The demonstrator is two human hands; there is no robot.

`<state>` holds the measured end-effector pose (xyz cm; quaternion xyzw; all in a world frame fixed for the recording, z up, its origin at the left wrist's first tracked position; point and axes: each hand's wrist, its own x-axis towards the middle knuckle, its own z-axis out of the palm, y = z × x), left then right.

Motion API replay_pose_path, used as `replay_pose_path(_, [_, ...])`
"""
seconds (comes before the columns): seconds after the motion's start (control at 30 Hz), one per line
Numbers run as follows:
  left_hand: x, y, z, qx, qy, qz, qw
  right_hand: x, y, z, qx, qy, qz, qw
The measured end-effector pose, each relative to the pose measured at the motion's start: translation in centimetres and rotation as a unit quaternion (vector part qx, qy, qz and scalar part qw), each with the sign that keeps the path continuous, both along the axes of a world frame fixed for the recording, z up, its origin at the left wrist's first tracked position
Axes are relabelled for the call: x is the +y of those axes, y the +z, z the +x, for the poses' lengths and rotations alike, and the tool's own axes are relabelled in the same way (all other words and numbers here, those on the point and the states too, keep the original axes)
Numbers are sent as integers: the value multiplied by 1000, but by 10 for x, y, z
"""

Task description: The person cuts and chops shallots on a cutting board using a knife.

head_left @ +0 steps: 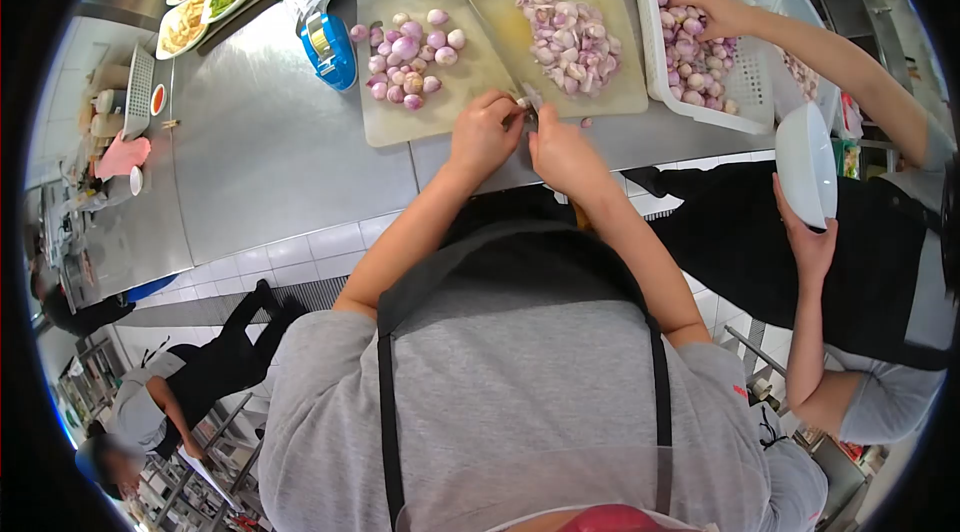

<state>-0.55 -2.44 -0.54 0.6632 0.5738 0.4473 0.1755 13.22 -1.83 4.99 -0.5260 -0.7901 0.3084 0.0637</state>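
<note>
At the front edge of a cutting board point(385, 122), my left hand point(485, 135) pinches a small shallot point(523, 103). Close beside it on the right, my right hand point(565, 154) is closed around a knife, its blade touching or near the shallot; the handle is hidden in the fist. Several whole shallots point(405, 47) lie on the board's left part, and a pile of cut shallots point(578, 44) on its right part. A long knife point(480, 17) lies slanted across the board between them.
A co-worker's hand point(708, 8) reaches into a white basket point(755, 92) of shallots at the right, the other holding a white bowl point(806, 167). A blue tape dispenser point(330, 52) stands left of the board. Food trays point(185, 25) are at the upper left.
</note>
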Motion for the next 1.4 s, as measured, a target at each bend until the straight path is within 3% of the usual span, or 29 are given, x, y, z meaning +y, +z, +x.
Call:
replay_pose_path(0.4, [0,4,0,-3,1,2,1000,4,8,5,6,10,-14,1000])
replay_pose_path(0.5, [-2,-4,-1,-19,0,-10,1000,2,23,4,5,-4,-94,996])
replay_pose_path(0.57, [-1,-5,-1,-23,-3,0,1000,-3,10,3,1,28,-20,999])
replay_pose_path(0.83, [-2,-4,-2,-4,-3,20,1000,-1,18,3,10,17,-29,999])
replay_pose_path(1.0, [-5,-2,-1,-9,3,4,1000,-1,-14,1,30,2,-31,999])
replay_pose_path(1.1, [-3,-3,-2,-4,-6,26,1000,12,-13,8,43,20,40,998])
replay_pose_path(1.17, [-2,-1,-1,-17,0,-45,999,35,23,18,35,-43,-181,982])
replay_pose_path(1.3, [3,15,-7,42,-26,-46,998,51,44,45,38,-19,-173,984])
replay_pose_path(1.37, [11,25,-13,156,-165,102,968,51,47,55,69,-37,-173,982])
replay_pose_path(1.4, [14,24,-17,155,-169,104,968,50,48,58,102,-46,-176,978])
